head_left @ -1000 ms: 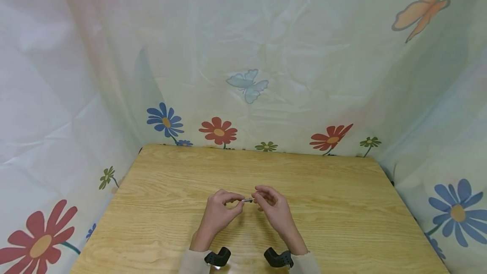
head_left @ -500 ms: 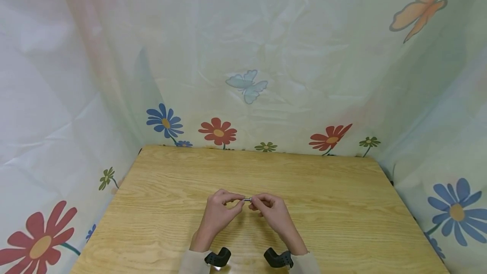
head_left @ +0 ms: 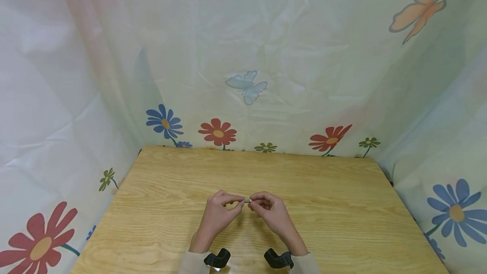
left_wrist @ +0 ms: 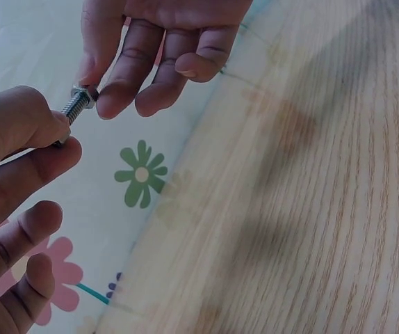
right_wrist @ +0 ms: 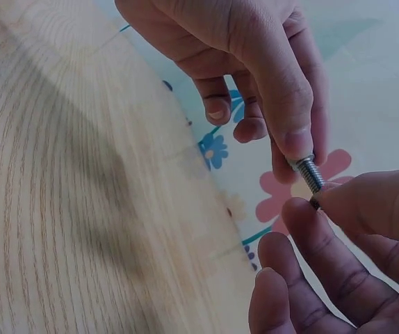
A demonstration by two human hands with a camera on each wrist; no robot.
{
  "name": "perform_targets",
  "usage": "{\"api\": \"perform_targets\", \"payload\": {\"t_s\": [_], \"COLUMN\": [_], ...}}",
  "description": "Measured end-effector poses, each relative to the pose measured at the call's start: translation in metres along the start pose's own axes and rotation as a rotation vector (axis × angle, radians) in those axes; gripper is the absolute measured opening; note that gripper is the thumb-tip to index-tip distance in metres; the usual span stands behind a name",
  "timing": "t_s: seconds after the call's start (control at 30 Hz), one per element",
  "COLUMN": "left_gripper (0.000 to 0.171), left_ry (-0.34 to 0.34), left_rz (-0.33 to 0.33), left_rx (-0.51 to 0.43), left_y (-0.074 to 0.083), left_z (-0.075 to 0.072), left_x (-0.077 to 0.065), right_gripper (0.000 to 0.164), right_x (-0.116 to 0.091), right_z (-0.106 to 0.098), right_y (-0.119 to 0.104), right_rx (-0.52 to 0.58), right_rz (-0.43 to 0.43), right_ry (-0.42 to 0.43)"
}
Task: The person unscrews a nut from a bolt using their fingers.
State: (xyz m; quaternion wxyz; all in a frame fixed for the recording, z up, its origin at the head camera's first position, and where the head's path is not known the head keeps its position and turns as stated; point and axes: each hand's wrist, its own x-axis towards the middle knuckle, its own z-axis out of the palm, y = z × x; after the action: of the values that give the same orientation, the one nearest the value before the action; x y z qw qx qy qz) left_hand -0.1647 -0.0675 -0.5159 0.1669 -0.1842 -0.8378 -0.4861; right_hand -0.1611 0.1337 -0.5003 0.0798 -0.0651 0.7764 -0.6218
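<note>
A small silver bolt (head_left: 247,201) with a threaded shank lies nearly level between the two hands, above the table. My left hand (head_left: 218,211) pinches its left end between thumb and forefinger, hiding that end; the other fingers are spread loosely. At the right end a wider metal piece, which looks like a nut (left_wrist: 85,95), sits on the shank. The thumb and forefinger of my right hand (head_left: 274,213) pinch this nut and partly cover it. Threads of the bolt (right_wrist: 311,175) show between the fingertips in both wrist views.
Under the hands is a wood-grain table (head_left: 323,206). A pale curtain (head_left: 289,54) printed with flowers and butterflies hangs behind it and along both sides. Black camera mounts (head_left: 217,258) sit at both wrists, below light sleeves (head_left: 305,264).
My right fingers, parted around the nut end one second ago, have come together on it, and the thumb has shifted since half a second ago. My left hand stays nearly still with the bolt.
</note>
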Motion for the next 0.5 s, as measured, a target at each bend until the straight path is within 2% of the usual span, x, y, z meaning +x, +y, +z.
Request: {"api": "perform_targets", "payload": {"t_s": [0.23, 0.5], "left_gripper": [0.015, 0.013], "left_ry": [0.011, -0.006], "left_rz": [0.02, 0.03], "left_rx": [-0.009, -0.004], "left_y": [0.0007, -0.0014], "left_z": [0.0006, 0.0015], "left_x": [-0.0006, -0.0009], "right_gripper": [0.02, 0.025], "right_x": [-0.0017, -0.0034], "right_z": [0.0013, 0.0006], "right_y": [-0.0017, -0.0038], "right_rx": [0.006, 0.033], "right_rz": [-0.027, -0.089], "right_ry": [0.024, 0.055]}}
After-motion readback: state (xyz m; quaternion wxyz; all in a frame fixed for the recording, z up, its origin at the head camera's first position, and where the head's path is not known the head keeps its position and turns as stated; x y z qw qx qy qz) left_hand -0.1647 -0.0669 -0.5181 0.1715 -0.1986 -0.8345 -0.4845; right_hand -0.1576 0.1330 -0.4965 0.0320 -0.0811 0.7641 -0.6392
